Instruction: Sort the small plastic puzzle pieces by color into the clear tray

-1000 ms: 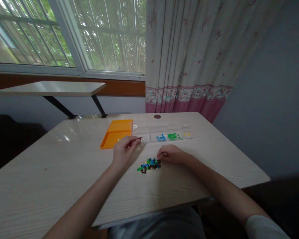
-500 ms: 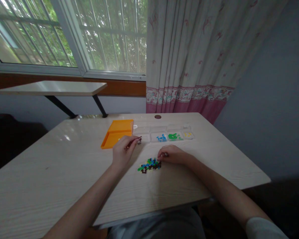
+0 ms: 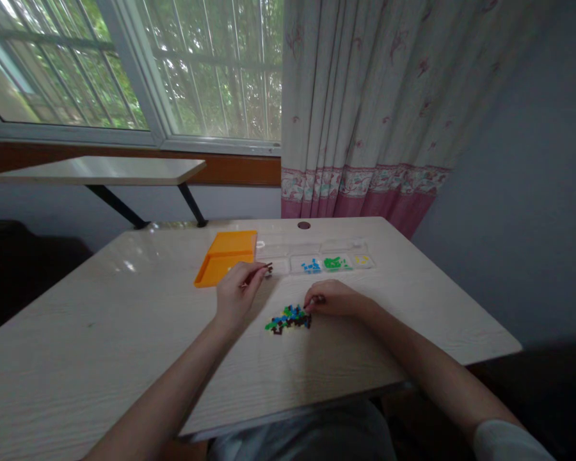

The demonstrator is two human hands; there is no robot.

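Observation:
My left hand (image 3: 235, 291) is closed in a pinch over the near-left compartment of a clear divided tray. Thin dark brown pieces (image 3: 268, 265) stick out at its fingertips. My right hand (image 3: 335, 298) is also closed, holding small dark brown pieces (image 3: 319, 299) at its fingers, just beside the upper right of a mixed pile. That pile (image 3: 288, 319) of small blue, green, brown and yellow plastic pieces lies on the table. The exact shape of the held pieces is too small to make out.
Behind the hands, the clear tray (image 3: 292, 264) has compartments with blue pieces (image 3: 311, 266), green pieces (image 3: 335, 263) and yellow pieces (image 3: 361, 259). An open orange case (image 3: 211, 269) lies to its left. A raised shelf (image 3: 125, 169) stands at the table's back left.
My right fingertips have shifted very slightly at the pile's edge, where a dark piece now shows more. My left hand has hardly moved.

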